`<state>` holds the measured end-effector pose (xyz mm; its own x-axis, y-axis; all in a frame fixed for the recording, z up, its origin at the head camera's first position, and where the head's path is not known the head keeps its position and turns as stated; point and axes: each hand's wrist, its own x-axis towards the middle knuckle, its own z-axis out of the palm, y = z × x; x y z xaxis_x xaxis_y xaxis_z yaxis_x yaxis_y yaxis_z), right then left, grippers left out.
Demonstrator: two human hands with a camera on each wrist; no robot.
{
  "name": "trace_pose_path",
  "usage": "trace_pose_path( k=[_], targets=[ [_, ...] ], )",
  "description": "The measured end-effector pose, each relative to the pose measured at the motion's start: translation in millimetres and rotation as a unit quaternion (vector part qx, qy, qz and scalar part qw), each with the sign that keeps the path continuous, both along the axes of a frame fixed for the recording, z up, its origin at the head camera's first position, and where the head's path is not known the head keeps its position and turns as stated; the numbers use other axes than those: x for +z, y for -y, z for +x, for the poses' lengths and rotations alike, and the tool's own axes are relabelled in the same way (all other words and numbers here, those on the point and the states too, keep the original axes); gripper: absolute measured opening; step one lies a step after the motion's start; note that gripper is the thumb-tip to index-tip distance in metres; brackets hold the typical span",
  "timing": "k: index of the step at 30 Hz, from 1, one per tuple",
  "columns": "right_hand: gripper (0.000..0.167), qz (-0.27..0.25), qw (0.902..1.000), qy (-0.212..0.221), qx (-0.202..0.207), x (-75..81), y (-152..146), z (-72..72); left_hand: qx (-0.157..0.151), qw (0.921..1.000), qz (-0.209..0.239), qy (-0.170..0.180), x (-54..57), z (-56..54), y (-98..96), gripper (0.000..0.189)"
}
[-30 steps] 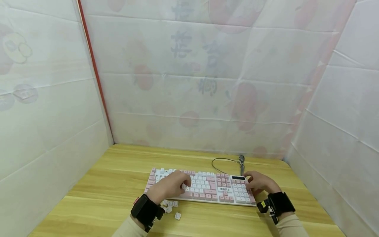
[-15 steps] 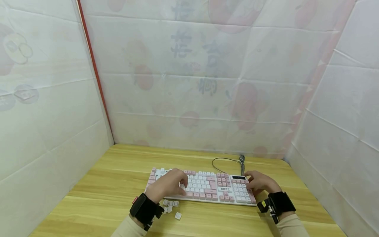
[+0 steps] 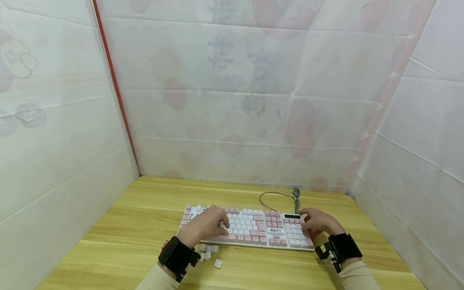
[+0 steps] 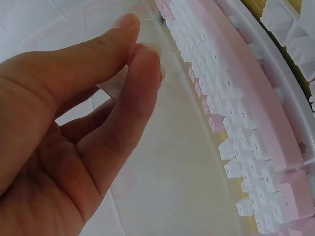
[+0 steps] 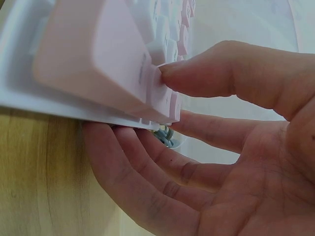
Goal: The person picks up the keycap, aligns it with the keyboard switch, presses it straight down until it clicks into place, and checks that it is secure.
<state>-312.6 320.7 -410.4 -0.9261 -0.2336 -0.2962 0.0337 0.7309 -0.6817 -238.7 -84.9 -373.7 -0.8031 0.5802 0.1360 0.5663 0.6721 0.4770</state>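
A pink and white keyboard [image 3: 242,226] lies on the wooden table. Over its left half is my left hand [image 3: 204,226], pinching a small white keycap [image 4: 116,83] between thumb and fingertips; most of the cap is hidden by the fingers. At the right end, my right hand [image 3: 320,222] grips the keyboard's edge. In the right wrist view its thumb [image 5: 197,77] presses the pink keys on the side, while the other fingers lie along and under the edge. Several loose white keycaps [image 3: 208,255] sit on the table just in front of the keyboard, near the left wrist.
A grey cable [image 3: 296,197], looped and tied, lies behind the keyboard. Pale printed sheets [image 3: 232,121] enclose the table [image 3: 159,193] at the back and both sides. A red strip [image 3: 115,84] runs down the left back corner.
The left hand has shifted slightly left and its fingers have turned, so the keycap between them shows less. The right hand stays on the keyboard's edge.
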Motion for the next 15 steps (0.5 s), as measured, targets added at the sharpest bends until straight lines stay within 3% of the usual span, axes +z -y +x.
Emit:
trace_pose_path(
  k=[3,6,8,10,15],
  targets=[
    [0.071,-0.001,1.0000,0.000,-0.002,-0.1,0.3,0.9,-0.010,0.9999,-0.002,0.002,-1.4,0.2,-0.6,0.004],
    [0.071,-0.002,1.0000,-0.001,-0.003,-0.3,0.4,1.3,-0.021,0.9997,-0.004,0.009,-3.6,-0.8,-2.2,0.041],
    [0.071,-0.003,1.0000,-0.001,-0.003,-0.7,0.4,1.3,-0.024,0.9996,-0.009,0.011,-4.6,-2.0,-3.4,0.048],
    [0.070,0.000,1.0000,-0.003,0.004,-1.5,0.0,0.9,-0.020,0.9997,-0.015,0.001,-5.3,-2.8,-3.7,0.045],
    [0.070,0.002,1.0000,-0.006,0.001,-1.1,0.3,-0.1,0.004,0.9991,-0.030,-0.029,-2.1,-1.3,0.1,0.012]
  ],
)
